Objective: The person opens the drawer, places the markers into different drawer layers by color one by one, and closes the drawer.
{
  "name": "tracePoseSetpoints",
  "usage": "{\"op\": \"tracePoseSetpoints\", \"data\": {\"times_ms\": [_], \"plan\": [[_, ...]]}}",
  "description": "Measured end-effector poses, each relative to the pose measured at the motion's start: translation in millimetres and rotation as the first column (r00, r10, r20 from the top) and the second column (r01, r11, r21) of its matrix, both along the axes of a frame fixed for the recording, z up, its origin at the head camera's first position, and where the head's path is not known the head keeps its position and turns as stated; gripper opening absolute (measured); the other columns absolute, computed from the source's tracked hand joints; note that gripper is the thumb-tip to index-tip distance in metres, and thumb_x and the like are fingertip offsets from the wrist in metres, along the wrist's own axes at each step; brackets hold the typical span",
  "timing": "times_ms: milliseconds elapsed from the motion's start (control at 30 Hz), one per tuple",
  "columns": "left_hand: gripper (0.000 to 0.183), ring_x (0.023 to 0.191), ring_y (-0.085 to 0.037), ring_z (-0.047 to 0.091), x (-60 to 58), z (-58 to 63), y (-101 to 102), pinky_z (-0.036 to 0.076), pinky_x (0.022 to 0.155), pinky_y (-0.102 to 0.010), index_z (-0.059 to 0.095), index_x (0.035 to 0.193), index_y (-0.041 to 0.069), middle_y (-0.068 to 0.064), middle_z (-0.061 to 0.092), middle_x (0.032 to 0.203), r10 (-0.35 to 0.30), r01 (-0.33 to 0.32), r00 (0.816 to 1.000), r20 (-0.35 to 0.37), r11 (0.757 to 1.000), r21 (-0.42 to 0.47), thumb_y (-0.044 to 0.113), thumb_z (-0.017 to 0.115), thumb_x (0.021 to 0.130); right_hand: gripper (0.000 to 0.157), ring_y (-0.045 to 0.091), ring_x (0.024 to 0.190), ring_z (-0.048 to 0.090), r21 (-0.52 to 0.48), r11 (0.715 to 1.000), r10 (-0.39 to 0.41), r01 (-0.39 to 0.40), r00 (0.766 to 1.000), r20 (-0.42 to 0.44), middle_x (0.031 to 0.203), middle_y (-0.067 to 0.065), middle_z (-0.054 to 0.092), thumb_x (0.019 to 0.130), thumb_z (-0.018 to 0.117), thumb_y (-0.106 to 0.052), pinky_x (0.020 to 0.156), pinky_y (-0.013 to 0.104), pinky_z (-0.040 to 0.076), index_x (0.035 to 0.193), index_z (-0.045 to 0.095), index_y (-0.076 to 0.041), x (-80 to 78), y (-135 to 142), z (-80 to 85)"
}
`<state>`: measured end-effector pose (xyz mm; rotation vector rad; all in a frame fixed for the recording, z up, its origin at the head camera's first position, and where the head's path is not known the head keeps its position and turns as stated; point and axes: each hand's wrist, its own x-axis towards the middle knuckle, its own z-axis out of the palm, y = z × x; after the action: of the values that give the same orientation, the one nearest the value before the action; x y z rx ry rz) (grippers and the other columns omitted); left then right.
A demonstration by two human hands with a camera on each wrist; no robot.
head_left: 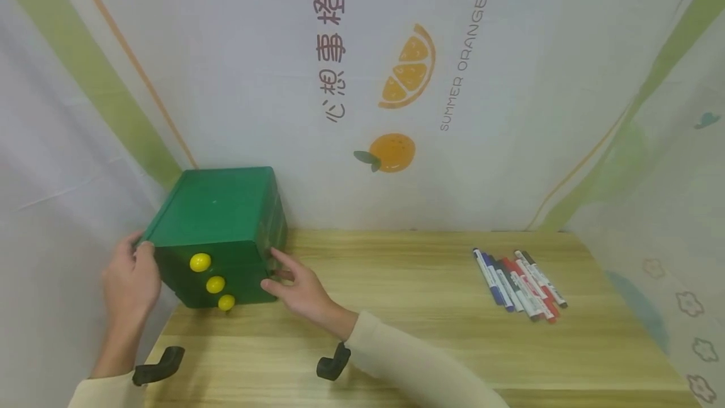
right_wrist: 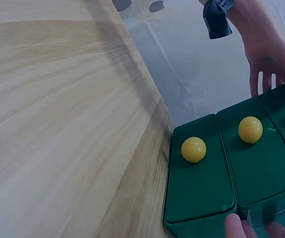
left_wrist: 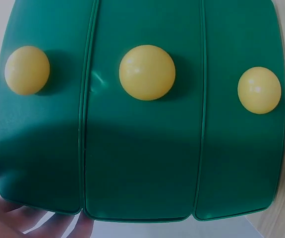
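"Steadying the box (head_left: pixel 209 206) at the surface's (head_left: pixel 396 345) left end: how do the hands lie?"

"The left hand (head_left: pixel 133 282) rests extended fingers along the left side; the right hand (head_left: pixel 308 294), its fingers spread and relaxed, stands at the right side (firm contact cannot be told). Neither is clenched."

"And good practice here?"

"Judged from this pose, even pressure from both sides should suit, with care for the surface's edge just beside the box. Fingers are best kept off the three yellow knobs (head_left: pixel 215 284). The pens (head_left: pixel 521 285) lie well apart, at right."
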<state>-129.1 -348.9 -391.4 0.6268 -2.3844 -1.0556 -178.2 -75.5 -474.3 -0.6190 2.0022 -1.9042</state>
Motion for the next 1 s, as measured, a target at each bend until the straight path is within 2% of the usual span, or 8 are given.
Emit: {"op": "tracePoseSetpoints", "data": {"times_ms": [300,433,533,633,733,800,900,1000], "plan": [[0.062,0.048,-0.019,0.039,2.9,-2.7,7,0.034,0.040,-0.032,0.041,0.164,-0.002,-0.009,0.051,0.075,-0.028,0.028,1.000,0.002,1.000,-0.005,0.034,0.027,0.115,0.065,0.031,0.145,0.057,0.025,1.000,-0.018,0.019,0.999,-0.047,0.172,0.002,0.043,0.108,0.074,-0.021,0.095,0.026,0.059,0.168,0.049,-0.022,-0.9,8,-1.8],[0.061,0.048,-0.018,0.038,4.1,-3.6,10,0.033,0.040,-0.032,0.043,0.163,-0.002,-0.018,0.060,0.084,-0.040,0.040,0.999,-0.009,0.999,-0.006,0.032,0.029,0.115,0.065,0.035,0.146,0.057,0.016,1.000,-0.017,0.018,0.998,-0.055,0.172,0.001,0.043,0.108,0.074,-0.020,0.094,0.026,0.060,0.168,0.049,-0.022,-1.7,13,-4.0],[0.060,0.056,-0.018,0.045,4.6,-3.5,12,0.037,0.045,-0.032,0.044,0.163,-0.002,-0.036,0.069,0.117,-0.048,0.048,0.999,-0.007,0.999,-0.007,0.031,0.031,0.115,0.064,0.037,0.145,0.057,0.014,1.000,-0.021,0.022,0.998,-0.060,0.172,0.001,0.044,0.108,0.074,-0.021,0.092,0.025,0.060,0.167,0.049,-0.023,-2.2,18,-6.2],[0.059,0.081,-0.033,0.067,4.6,-3.6,14,0.042,0.058,-0.034,0.043,0.163,-0.003,-0.039,0.058,0.148,-0.069,0.069,0.998,-0.005,0.998,0.011,0.029,0.033,0.115,0.063,0.037,0.144,0.059,0.012,1.000,-0.023,0.024,0.997,-0.070,0.171,0.000,0.045,0.108,0.074,-0.020,0.090,0.026,0.061,0.167,0.051,-0.024,-2.9,24,-8.2],[0.059,0.115,-0.054,0.069,4.9,-4.9,18,0.045,0.065,-0.032,0.043,0.163,-0.003,-0.039,0.056,0.150,-0.086,0.086,0.996,-0.006,0.996,0.039,0.029,0.034,0.115,0.062,0.035,0.141,0.061,0.009,1.000,-0.023,0.024,0.997,-0.079,0.171,-0.001,0.045,0.108,0.074,-0.019,0.088,0.026,0.062,0.166,0.052,-0.024,-3.8,31,-10.0],[0.058,0.131,-0.058,0.061,5.1,-5.9,21,0.047,0.067,-0.029,0.043,0.163,-0.003,-0.038,0.057,0.150,-0.096,0.096,0.995,-0.012,0.994,0.054,0.029,0.035,0.115,0.062,0.034,0.140,0.062,0.012,1.000,-0.021,0.022,0.996,-0.089,0.171,0.000,0.045,0.108,0.074,-0.018,0.088,0.026,0.061,0.166,0.052,-0.024,-4.2,36,-10.3],[0.058,0.128,-0.057,0.064,5.9,-7.3,25,0.046,0.059,-0.021,0.044,0.162,-0.002,-0.038,0.059,0.148,-0.109,0.110,0.994,-0.020,0.992,0.055,0.031,0.036,0.115,0.061,0.033,0.139,0.064,0.017,1.000,-0.018,0.020,0.995,-0.096,0.171,0.001,0.045,0.108,0.074,-0.019,0.090,0.026,0.061,0.165,0.053,-0.024,-5.1,43,-10.3],[0.056,0.130,-0.056,0.064,5.9,-8.1,30,0.043,0.061,-0.014,0.047,0.160,-0.003,-0.035,0.058,0.151,-0.122,0.124,0.992,-0.038,0.991,0.043,0.030,0.038,0.116,0.061,0.033,0.138,0.065,0.016,1.000,-0.019,0.021,0.995,-0.096,0.172,0.003,0.045,0.108,0.075,-0.019,0.092,0.027,0.061,0.164,0.054,-0.023,-5.5,50,-9.7]]}}
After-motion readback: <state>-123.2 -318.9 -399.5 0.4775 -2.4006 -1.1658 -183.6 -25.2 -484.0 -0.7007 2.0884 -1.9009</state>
